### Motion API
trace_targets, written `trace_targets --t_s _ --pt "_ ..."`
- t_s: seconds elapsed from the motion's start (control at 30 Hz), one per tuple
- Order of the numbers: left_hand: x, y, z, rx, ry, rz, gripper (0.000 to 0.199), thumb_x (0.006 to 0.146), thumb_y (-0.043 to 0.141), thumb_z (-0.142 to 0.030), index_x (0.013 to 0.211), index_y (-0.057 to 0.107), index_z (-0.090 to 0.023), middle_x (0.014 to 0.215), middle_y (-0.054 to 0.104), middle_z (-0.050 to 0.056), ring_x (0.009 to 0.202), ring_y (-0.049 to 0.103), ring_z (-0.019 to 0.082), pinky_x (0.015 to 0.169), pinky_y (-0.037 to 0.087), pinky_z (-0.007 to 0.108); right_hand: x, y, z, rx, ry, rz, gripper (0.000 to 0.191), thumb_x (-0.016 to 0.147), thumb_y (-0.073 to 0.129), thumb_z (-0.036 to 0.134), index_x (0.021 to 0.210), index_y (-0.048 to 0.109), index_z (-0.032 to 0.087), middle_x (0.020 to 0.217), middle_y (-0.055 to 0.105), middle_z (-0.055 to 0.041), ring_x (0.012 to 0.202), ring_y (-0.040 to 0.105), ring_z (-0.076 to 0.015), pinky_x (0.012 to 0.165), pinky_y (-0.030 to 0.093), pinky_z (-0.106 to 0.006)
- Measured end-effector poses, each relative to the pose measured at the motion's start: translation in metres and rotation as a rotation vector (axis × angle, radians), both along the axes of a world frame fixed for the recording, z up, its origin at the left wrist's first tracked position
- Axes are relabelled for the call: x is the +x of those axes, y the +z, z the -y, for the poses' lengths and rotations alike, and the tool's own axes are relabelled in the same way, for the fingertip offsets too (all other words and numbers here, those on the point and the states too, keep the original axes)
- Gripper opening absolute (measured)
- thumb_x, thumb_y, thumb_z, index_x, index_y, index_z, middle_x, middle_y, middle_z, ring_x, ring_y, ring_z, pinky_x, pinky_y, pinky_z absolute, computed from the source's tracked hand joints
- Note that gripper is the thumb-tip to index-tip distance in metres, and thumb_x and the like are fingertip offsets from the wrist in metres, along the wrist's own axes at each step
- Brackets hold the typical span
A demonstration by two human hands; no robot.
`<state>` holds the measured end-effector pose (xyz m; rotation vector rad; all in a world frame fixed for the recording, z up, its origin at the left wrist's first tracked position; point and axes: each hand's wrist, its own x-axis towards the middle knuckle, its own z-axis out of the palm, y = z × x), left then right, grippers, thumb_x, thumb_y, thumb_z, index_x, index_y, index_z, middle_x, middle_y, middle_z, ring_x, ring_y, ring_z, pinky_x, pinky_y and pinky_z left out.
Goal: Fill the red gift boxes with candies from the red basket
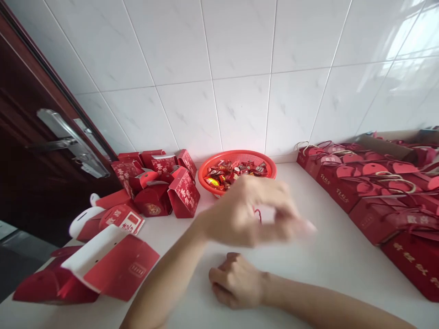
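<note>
My left hand (254, 212) is raised over the middle of the white tabletop, in front of the candy basket. It is blurred by motion; its fingers are bent with a gap between them, and whether they hold anything cannot be made out. Through that gap a small red cord loop (258, 214) shows; what it belongs to is hidden. Below, my right hand (236, 281) rests on the table as a closed fist, with nothing visible in it. Wrapped candies (222, 176) fill a red plastic basket (270, 167) by the wall.
At left stand several red gift boxes (185, 194), some with open flaps, such as the nearest box (121, 267). Rows of closed red boxes (366, 219) with cord handles line the right side. Behind is a tiled wall (240, 105); a dark door (27, 183) with a metal handle is far left.
</note>
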<state>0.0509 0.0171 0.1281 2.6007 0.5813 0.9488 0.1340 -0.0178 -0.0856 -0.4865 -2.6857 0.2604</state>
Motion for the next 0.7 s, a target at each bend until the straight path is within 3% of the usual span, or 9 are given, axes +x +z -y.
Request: trace_targets --t_s 0.07,0.13,0.2,0.27,0.4,0.5,0.6,0.7 --pt "-0.012 -0.006 -0.045 -0.152 0.056 0.073 0.032 0.091 0.06 -0.042 0.073 0.071 -0.018 0.074 0.072 0.003 0.07 0.063 0.014 0.07 0.05 0.025 -0.002 0.008 0.0 0.0 -0.009 0.03 0.005 0.086 0.052 0.023 0.085 0.055 0.019 0.066 0.066 0.0006 0.049 0.051 -0.0129 0.058 0.033 -0.03" --pt "-0.029 -0.019 -0.093 -0.277 0.272 0.096 0.036 0.089 0.058 -0.047 0.078 0.071 -0.015 0.077 0.072 0.005 0.072 0.064 0.016 0.069 0.049 0.027 -0.005 0.013 0.0 -0.016 -0.015 0.063 0.003 0.085 0.053 0.022 0.085 0.054 0.019 0.068 0.068 0.0005 0.049 0.051 -0.0124 0.058 0.033 -0.03" --pt "-0.049 -0.036 -0.134 -0.379 0.504 -0.034 0.039 0.087 0.054 -0.048 0.076 0.07 -0.015 0.078 0.073 0.005 0.073 0.064 0.017 0.07 0.049 0.027 -0.008 0.011 -0.001 -0.021 -0.018 0.074 0.003 0.084 0.055 0.023 0.085 0.054 0.02 0.069 0.069 0.0005 0.049 0.052 -0.0121 0.059 0.033 -0.029" --pt "-0.064 -0.051 -0.162 -0.412 0.581 -0.114 0.033 0.082 0.057 -0.043 0.068 0.068 -0.015 0.073 0.073 0.006 0.069 0.064 0.018 0.067 0.048 0.027 -0.012 0.004 -0.003 -0.003 -0.023 0.082 0.005 0.083 0.056 0.024 0.083 0.054 0.02 0.067 0.069 0.0008 0.049 0.053 -0.012 0.058 0.034 -0.029" --pt "-0.068 -0.078 -0.177 -0.435 0.634 -0.24 0.026 0.077 0.062 -0.035 0.057 0.065 -0.017 0.064 0.071 0.004 0.062 0.063 0.019 0.062 0.046 0.028 -0.021 -0.017 -0.011 0.027 -0.027 0.1 0.008 0.083 0.061 0.027 0.081 0.056 0.021 0.062 0.068 0.0023 0.047 0.054 -0.0124 0.057 0.036 -0.028" --pt "-0.061 -0.091 -0.175 -0.403 0.65 -0.306 0.014 0.075 0.064 -0.026 0.065 0.07 -0.019 0.071 0.074 0.004 0.07 0.067 0.021 0.069 0.048 0.028 -0.018 -0.019 -0.01 -0.083 0.051 0.055 0.006 0.086 0.061 0.026 0.084 0.058 0.022 0.066 0.07 0.004 0.053 0.059 -0.0112 0.061 0.041 -0.025" --pt "-0.056 -0.097 -0.175 -0.358 0.682 -0.356 0.013 0.071 0.064 -0.016 0.079 0.075 -0.02 0.085 0.077 0.006 0.085 0.069 0.024 0.078 0.049 0.029 -0.007 0.009 -0.005 -0.189 0.112 -0.076 0.003 0.091 0.058 0.025 0.092 0.06 0.023 0.066 0.068 0.0044 0.063 0.062 -0.011 0.063 0.043 -0.021" --pt "-0.057 -0.1 -0.178 -0.314 0.74 -0.388 0.027 0.07 0.064 -0.01 0.091 0.076 -0.021 0.104 0.075 0.009 0.101 0.068 0.027 0.085 0.049 0.031 0.01 0.06 -0.017 -0.153 0.125 -0.268 0.007 0.09 0.055 0.024 0.086 0.059 0.022 0.059 0.063 0.0033 0.057 0.057 -0.0114 0.065 0.044 -0.024"
